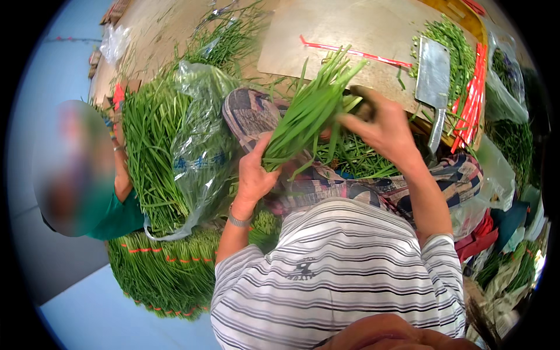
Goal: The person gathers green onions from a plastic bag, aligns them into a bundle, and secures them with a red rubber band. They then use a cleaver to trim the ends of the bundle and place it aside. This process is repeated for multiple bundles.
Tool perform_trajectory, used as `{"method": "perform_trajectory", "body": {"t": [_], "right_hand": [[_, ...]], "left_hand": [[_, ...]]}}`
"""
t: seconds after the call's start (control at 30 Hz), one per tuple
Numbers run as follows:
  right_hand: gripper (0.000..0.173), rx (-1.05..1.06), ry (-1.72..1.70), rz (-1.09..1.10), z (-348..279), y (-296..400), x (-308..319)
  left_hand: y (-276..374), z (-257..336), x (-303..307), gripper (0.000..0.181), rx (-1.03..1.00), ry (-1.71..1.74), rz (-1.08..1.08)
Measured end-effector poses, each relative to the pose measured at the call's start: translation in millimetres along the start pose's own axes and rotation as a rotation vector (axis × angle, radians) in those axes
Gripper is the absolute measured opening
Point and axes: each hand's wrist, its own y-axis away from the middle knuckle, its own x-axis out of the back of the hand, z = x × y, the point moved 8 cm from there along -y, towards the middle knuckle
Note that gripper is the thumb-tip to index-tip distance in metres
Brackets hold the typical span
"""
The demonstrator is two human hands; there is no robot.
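Observation:
My left hand [258, 173] grips a bundle of garlic chives [306, 113] by the leafy end, over my lap. The pale stem ends point up and to the right, towards the board. My right hand [385, 127] is at the right side of the bundle, thumb and fingers curved around a few stems. Motion blur hides whether it pinches them. Beyond the bundle, a red tie strip [356, 53] lies on a pale cutting board [323, 22]. A cleaver [433, 72] rests at the board's right, its handle towards me, beside chopped stem ends [453, 48].
Left of me are loose chives [153, 144] beside a clear plastic bag [203, 144], and bundles tied with red bands [166, 271]. Several red strips [472, 100] lie at the right edge. Trimmings [358, 157] lie below my hands. Another person's arm [122, 170] reaches in at left.

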Motion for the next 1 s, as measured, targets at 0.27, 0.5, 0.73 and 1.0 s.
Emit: {"method": "perform_trajectory", "body": {"t": [0.27, 0.5, 0.73, 1.0], "right_hand": [[0.014, -0.471, -0.878, -0.176, 73, -11, -47], [0.013, -0.461, -1.664, -0.282, 61, -5, -20], [0.019, 0.014, -0.432, -0.312, 37, 14, 35], [0.04, 0.597, 0.514, 0.396, -24, 5, 17]], "left_hand": [[-8, 16, -10, 0.062, -0.06, 0.036, 0.026], [-7, -23, -26, 0.062, 0.201, 0.374, -0.139], [-5, -41, -11, 0.056, 0.216, 0.26, -0.05], [-8, -23, -34, 0.06, 0.217, 0.377, -0.198]]}}
